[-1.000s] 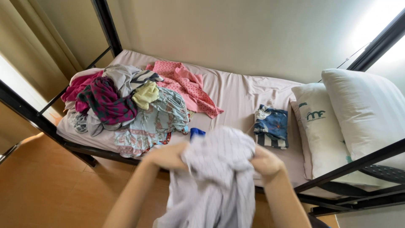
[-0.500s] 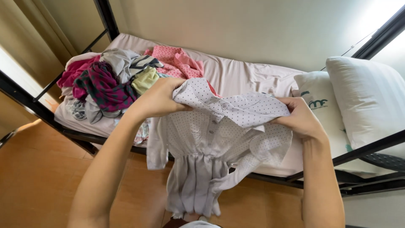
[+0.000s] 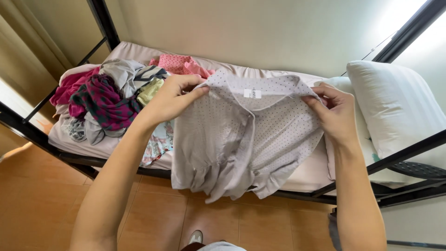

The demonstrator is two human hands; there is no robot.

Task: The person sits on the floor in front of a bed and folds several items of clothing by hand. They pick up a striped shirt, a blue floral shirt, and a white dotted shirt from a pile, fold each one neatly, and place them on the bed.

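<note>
You hold a pale grey shirt with small dark dots up in front of you, above the near edge of a bed. Its collar, with a small white label, faces you at the top, and the body hangs down loose and rumpled over the bed's black frame. Your left hand pinches the left shoulder, fingers closed on the cloth. Your right hand grips the right shoulder the same way, fingers folded over the edge.

To handle it well, keep both grips level at the shoulder seams and draw them gently apart, so the collar line runs straight and the hanging cloth falls without twists. The lower hem looks bunched, so a light shake would probably settle it.

Beyond the shirt, on the far left of the bed, lies a heap of clothes: magenta, dark patterned, grey and pale yellow pieces, with a pink dotted garment behind. At the right end rest two white pillows. Below you is an orange tiled floor.
</note>
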